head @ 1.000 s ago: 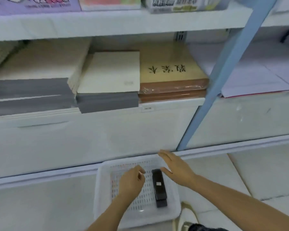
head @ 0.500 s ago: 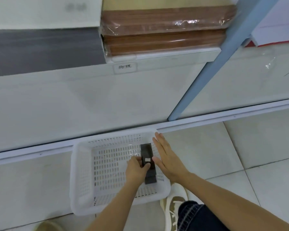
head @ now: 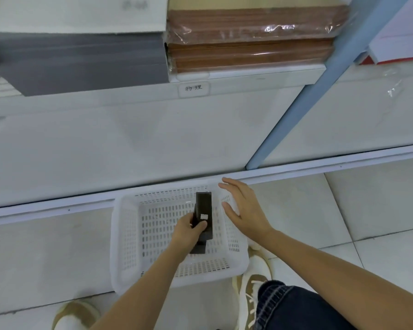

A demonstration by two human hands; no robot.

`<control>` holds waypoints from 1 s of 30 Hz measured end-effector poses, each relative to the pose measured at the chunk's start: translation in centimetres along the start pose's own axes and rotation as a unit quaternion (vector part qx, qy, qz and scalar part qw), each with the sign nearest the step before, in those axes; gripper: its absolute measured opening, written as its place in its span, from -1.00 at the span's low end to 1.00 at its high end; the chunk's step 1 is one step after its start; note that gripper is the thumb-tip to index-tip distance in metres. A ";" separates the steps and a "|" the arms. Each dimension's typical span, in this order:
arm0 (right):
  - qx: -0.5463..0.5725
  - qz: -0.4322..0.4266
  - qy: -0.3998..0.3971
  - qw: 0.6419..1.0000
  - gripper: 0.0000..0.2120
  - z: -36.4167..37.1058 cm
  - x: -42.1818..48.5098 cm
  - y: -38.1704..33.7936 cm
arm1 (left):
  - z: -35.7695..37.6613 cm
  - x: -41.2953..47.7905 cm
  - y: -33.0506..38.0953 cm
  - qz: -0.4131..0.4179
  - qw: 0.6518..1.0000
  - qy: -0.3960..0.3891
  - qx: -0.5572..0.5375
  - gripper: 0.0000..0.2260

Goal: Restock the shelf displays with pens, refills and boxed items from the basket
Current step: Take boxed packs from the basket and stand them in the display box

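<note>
Lower centre: my left hand [head: 188,228] grips the black box [head: 203,206], seemingly to lift it from the basket [head: 119,246]; my right hand [head: 243,210], fingers spread, hovers at the rim, likely to steady it

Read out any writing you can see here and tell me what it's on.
"物理": tag on the shelf edge, below the brown wrapped stack.
Grey print on the white cover, top left: too blurred to read.
White sticker on the black box: too small to read.
</note>
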State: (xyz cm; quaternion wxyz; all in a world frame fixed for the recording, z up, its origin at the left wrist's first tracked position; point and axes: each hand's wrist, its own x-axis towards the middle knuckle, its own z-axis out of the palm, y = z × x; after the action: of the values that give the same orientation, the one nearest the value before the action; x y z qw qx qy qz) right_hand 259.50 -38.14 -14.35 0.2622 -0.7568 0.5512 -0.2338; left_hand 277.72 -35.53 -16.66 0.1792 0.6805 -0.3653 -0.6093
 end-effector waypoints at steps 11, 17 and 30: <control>0.283 0.095 -0.055 0.953 -0.56 -1.3 5.8 -10.6 | -8.9 -7.4 6.5 0.104 0.992 0.039 -0.061 -0.85; 0.243 -0.044 -0.033 0.969 -0.45 -4.2 6.5 -16.9 | -14.3 -12.6 10.7 0.101 0.981 0.080 -0.142 -0.79; 0.245 -0.129 0.047 0.960 -0.85 -10.5 6.6 -27.1 | -19.5 -23.4 18.2 0.209 0.951 0.085 -0.209 -0.55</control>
State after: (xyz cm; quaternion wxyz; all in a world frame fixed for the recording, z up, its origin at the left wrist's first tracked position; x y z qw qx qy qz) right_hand 273.93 -38.99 11.76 0.3806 -0.7223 0.3865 -0.4290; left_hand 291.55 -34.86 16.03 0.4715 0.5852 -0.3473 -0.5610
